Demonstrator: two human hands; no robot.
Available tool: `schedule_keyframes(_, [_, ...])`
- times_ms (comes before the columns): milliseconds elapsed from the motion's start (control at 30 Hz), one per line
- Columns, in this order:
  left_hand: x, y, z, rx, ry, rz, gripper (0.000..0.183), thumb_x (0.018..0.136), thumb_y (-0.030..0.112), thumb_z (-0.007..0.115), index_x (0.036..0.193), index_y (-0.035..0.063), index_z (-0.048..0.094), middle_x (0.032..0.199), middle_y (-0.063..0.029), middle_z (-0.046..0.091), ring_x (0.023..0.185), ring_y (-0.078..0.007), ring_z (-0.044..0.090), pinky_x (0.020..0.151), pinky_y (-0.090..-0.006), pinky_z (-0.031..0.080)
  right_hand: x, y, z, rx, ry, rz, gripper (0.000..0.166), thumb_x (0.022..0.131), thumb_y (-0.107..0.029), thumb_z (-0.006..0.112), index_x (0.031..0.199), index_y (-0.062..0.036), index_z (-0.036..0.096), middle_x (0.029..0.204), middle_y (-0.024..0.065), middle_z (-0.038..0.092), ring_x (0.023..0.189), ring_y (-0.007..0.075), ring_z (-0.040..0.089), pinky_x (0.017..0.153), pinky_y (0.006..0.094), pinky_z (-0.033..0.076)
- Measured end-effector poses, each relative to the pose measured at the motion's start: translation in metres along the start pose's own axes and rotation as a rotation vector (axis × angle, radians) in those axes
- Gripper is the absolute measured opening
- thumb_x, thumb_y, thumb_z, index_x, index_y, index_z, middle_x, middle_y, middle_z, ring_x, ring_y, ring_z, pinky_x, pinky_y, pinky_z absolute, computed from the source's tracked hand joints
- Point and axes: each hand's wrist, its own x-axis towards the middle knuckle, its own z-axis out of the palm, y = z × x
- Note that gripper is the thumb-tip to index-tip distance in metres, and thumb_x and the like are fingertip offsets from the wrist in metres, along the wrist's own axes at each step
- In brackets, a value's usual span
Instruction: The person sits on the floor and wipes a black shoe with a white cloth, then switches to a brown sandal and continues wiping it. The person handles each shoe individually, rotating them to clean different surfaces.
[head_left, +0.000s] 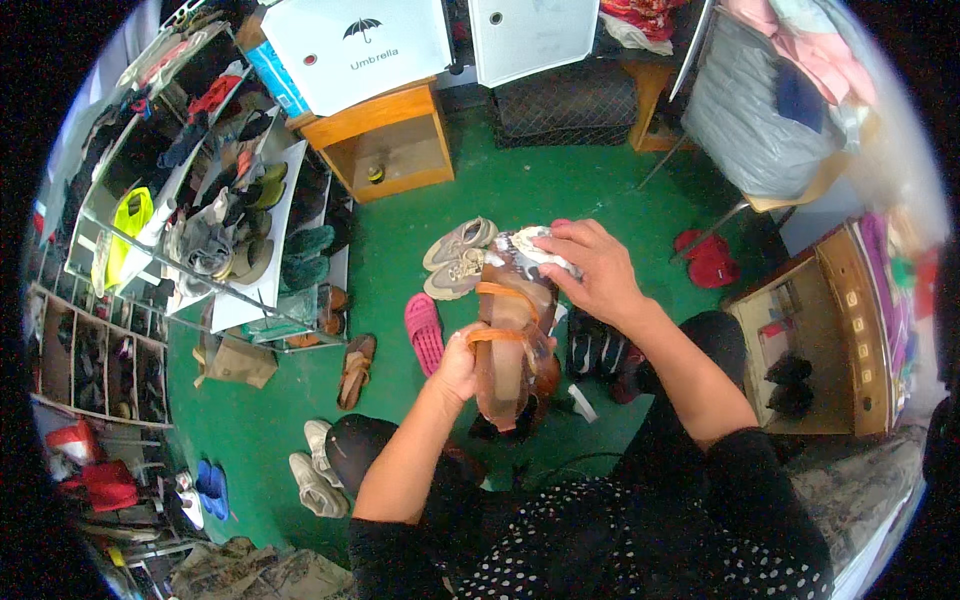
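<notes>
A brown sandal (504, 375) with orange-brown straps is held up in front of me. My left hand (459, 364) grips it by its side, near the lower strap. White stuff that looks like paper or cloth (534, 246) is bunched under the fingers of my right hand (592, 270), against the far end of the footwear, where white smears show on a dark surface. Whether that far end belongs to the same sandal or to a second one behind it, I cannot tell. Grey-beige sneakers (457, 262) and a pink slipper (425, 334) lie on the floor beyond and left of the sandal.
Shoe racks (259, 307) full of footwear line the left. A wooden cabinet (375, 135) and white door panels (360, 52) are ahead. Red slippers (706, 259) lie near a chair with a grey bag (750, 120). A wooden cabinet (840, 330) stands at the right. One brown sandal (355, 371) lies on the green floor.
</notes>
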Motion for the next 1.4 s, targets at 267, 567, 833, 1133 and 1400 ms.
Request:
schedule_keyframes(267, [0.001,0.001,-0.008,0.079,0.074,-0.024,0.062,0.093,0.034,0.039,0.143,-0.0021,0.037,0.137,-0.0251,0.050,0.120,-0.0452,0.054,0.103,-0.0545,0.045,-0.006,0.012,0.019,0.252,0.082,0.050,0.024,0.083,-0.005,0.065,0.107,-0.0090,0.069,0.113,0.0122,0.065,0.104,0.0330,0.062,0.089,0.0405,0.050])
schedule_keyframes(567, [-0.001,0.006,-0.010,0.034,0.083,-0.011,0.051,0.093,0.023,0.037,0.135,-0.0060,0.045,0.126,-0.0254,0.058,0.112,-0.0368,0.060,0.100,-0.0489,0.048,-0.003,0.011,0.008,0.084,-0.039,-0.070,0.036,0.081,0.008,0.060,0.111,-0.0105,0.069,0.111,0.0132,0.063,0.103,0.0330,0.061,0.088,0.0377,0.050])
schedule_keyframes(833, [0.002,0.004,-0.028,0.093,0.160,0.052,0.055,0.094,0.033,0.040,0.133,-0.0053,0.047,0.124,-0.0232,0.059,0.109,-0.0355,0.061,0.096,-0.0475,0.050,-0.004,0.003,0.010,0.114,-0.050,-0.108,0.039,0.078,0.007,0.060,0.111,-0.0126,0.069,0.110,0.0120,0.063,0.101,0.0323,0.062,0.083,0.0386,0.051])
schedule_keyframes(1133, [0.000,0.025,0.011,-0.050,-0.048,0.165,0.065,0.093,0.043,0.045,0.141,0.0010,0.040,0.123,-0.0277,0.058,0.103,-0.0353,0.063,0.083,-0.0459,0.056,-0.022,-0.013,0.021,0.272,0.059,-0.049,0.030,0.083,0.002,0.061,0.110,-0.0103,0.069,0.105,0.0144,0.062,0.095,0.0331,0.062,0.079,0.0395,0.052])
schedule_keyframes(1400, [0.003,0.008,0.020,0.154,0.087,0.170,0.066,0.086,0.050,0.049,0.131,0.0015,0.048,0.108,-0.0198,0.063,0.086,-0.0279,0.065,0.066,-0.0377,0.057,-0.012,-0.015,0.017,0.338,0.169,0.106,0.027,0.085,-0.001,0.065,0.111,-0.0064,0.068,0.107,0.0126,0.062,0.097,0.0285,0.062,0.082,0.0345,0.051])
